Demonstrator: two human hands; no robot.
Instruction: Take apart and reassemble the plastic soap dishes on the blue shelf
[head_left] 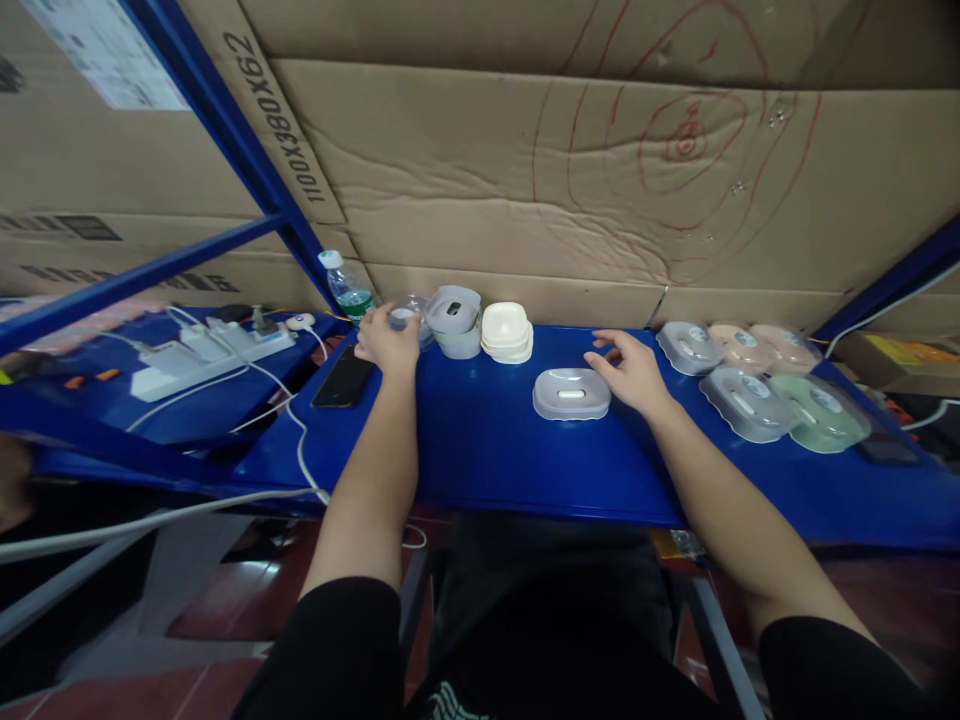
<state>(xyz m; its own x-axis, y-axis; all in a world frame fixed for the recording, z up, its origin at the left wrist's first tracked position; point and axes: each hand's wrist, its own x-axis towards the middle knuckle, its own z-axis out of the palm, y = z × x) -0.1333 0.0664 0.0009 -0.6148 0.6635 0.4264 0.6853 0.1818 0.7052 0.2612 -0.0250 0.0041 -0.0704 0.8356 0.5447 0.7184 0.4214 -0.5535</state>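
My left hand (pixel 390 340) reaches to the back left, its fingers closed on the edge of a clear plastic cover (pixel 411 312). Right beside that cover stands a stack of grey and greenish soap dish trays (pixel 454 320). A smaller pile of cream inserts (pixel 505 328) adjoins it. In front of me lies a grey soap dish (pixel 571 394) with a pale slot in its middle. My right hand (pixel 626 368) hovers at its right edge, holding nothing, with the fingers apart. Whether its fingertips touch the dish I cannot tell.
Several covered dishes in grey, pink and green (pixel 750 402) sit on the right of the blue table (pixel 540 470). At left are a black phone (pixel 343 378), a water bottle (pixel 349 288), and a power strip (pixel 217 355) with cables. A cardboard wall (pixel 465 180) stands behind.
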